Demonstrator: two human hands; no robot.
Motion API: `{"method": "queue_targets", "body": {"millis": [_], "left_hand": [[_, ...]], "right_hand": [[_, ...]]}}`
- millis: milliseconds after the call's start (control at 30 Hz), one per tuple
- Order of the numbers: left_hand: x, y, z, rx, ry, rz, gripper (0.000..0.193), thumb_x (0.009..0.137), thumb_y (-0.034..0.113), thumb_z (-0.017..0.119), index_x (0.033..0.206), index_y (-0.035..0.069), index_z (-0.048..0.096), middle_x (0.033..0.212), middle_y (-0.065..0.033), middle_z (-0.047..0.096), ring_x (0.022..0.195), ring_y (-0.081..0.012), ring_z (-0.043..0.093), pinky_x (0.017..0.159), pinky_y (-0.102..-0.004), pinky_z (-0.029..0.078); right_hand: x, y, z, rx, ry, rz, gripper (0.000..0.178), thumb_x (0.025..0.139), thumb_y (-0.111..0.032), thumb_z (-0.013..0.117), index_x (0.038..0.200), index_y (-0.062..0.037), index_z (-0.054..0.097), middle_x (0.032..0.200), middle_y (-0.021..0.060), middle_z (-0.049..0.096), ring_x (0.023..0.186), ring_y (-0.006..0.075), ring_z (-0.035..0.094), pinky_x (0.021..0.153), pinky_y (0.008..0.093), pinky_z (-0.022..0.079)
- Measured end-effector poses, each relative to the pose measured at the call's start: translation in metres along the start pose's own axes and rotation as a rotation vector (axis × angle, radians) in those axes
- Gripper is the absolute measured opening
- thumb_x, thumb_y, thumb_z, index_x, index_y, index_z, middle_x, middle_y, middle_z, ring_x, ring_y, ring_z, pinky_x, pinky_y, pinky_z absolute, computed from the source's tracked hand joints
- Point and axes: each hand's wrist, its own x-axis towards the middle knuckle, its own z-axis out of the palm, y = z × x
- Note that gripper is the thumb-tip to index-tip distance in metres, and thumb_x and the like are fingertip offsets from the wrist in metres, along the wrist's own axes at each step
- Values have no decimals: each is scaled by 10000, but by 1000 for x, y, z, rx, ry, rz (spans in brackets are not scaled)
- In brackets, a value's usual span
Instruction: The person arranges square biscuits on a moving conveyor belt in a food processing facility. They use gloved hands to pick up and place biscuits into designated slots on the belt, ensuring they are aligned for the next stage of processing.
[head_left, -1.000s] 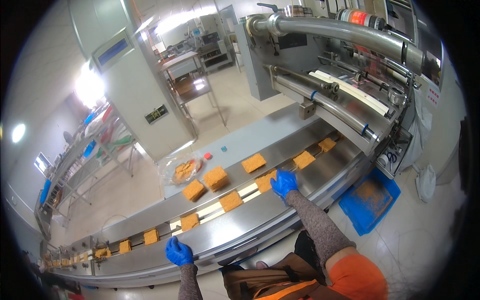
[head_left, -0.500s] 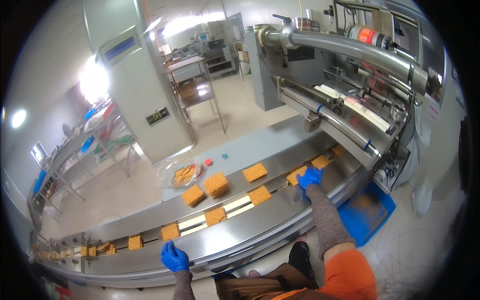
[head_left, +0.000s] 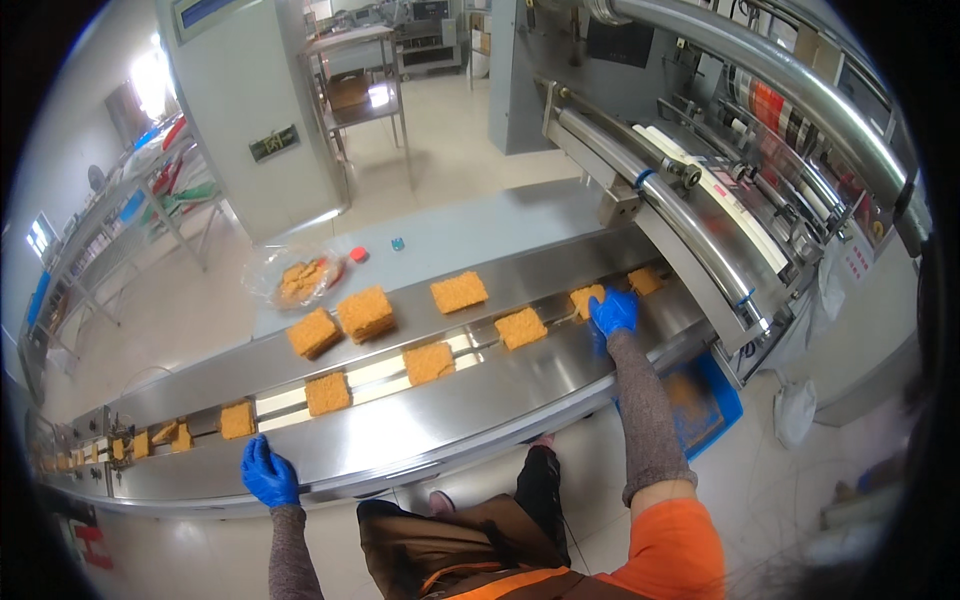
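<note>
My right hand (head_left: 614,312), in a blue glove, has its fingers closed over the right side of a golden-brown square cake (head_left: 583,300) in the channel of the steel conveyor (head_left: 420,430). The hand covers part of that cake. To its left, more cakes lie spaced along the channel, one (head_left: 520,327) closest to this hand. Down at the conveyor's near edge rests my left hand (head_left: 269,474), gloved in blue, fingers loosely bent and slightly apart, holding nothing. A flat cake (head_left: 237,420) lies just beyond its fingertips.
Behind the channel stand a stack of cakes (head_left: 366,314), a smaller stack (head_left: 314,333) and a separate cake (head_left: 459,292). A clear plastic bag (head_left: 275,272) of pieces and a red cap (head_left: 359,255) lie farther back. A roller machine (head_left: 650,200) overhangs the right end, above a blue tray (head_left: 722,405).
The whole view has shifted and tilted downward. Cakes in the channel have travelled to the right. My right hand stays at the same cake, its fingers more gathered; my left stays near the edge.
</note>
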Motion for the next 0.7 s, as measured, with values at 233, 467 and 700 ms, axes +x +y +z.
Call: {"method": "queue_targets", "body": {"millis": [233,467,700], "left_hand": [[4,7,-3,43,-42,-37,346,872,98,593,1199,22,678,1224,-188,645,1116,-366,604,970,-448,479],[-2,-5,3,30,-25,-34,391,842,129,603,1212,27,680,1226,-197,644,1123,-374,604,983,-451,475],[-2,-2,0,1,-30,-98,386,815,117,588,1176,26,687,1217,-206,638,1120,-375,597,978,-463,473]], "right_hand": [[-22,-36,-28,5,28,-264,491,862,-406,640,1126,7,661,1015,246,694,923,394,665,836,480,520],[-45,-48,-11,166,140,-216,498,833,-374,673,1147,12,644,948,223,673,869,416,643,785,490,522],[-67,-99,-21,170,163,-430,392,843,-343,673,1035,-2,653,915,222,674,845,411,649,765,505,518]]}}
